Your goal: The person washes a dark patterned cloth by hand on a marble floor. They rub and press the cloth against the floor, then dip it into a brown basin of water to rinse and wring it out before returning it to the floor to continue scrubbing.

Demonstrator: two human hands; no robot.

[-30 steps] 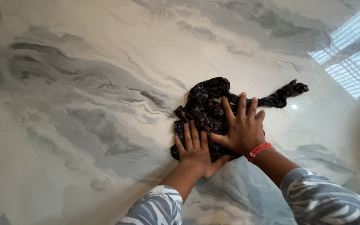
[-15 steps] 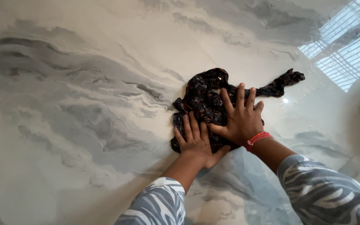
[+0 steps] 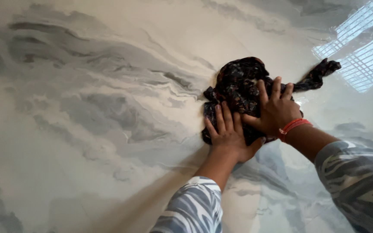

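Right hand (image 3: pixel 276 110), left hand (image 3: pixel 229 137), covering dark cloth (image 3: pixel 238 84)

No packages, labels, signs or screens show anywhere in the view.

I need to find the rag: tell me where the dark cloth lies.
The dark cloth lies bunched on the marble floor, right of centre, under both flat hands, its tail reaching toward the window reflection.
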